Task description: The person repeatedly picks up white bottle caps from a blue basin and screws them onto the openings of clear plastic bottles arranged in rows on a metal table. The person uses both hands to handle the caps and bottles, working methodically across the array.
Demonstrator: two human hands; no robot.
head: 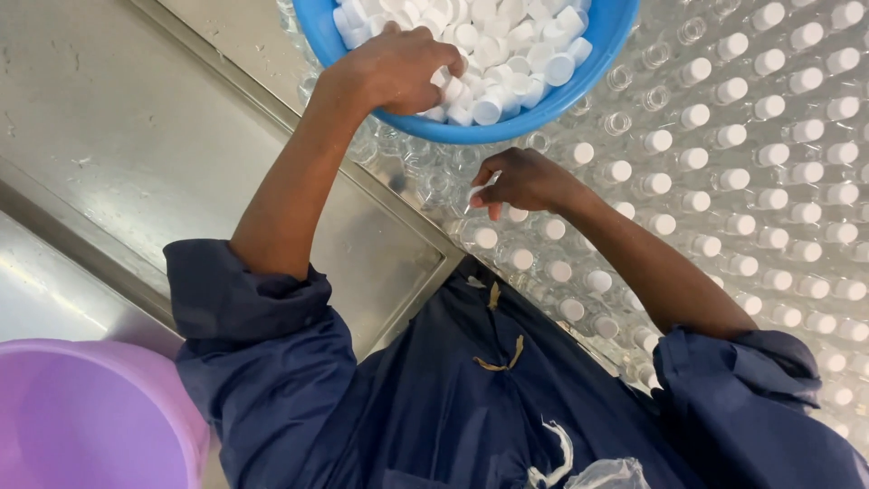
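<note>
White cap [477, 192] in right grip [518, 184]

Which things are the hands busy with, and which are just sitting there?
In use: left hand digging in the white caps in the blue bowl; right hand pinching one cap over the clear bottles.

Just lying about: purple tub; steel table.

At your lower left sits a lilac plastic tub [86, 412], only its rounded rim in view. Beside it runs a scuffed stainless steel surface [118, 127] with a raised metal ledge [272, 113] crossing diagonally. Your dark blue coat [453, 398] fills the bottom edge.
</note>
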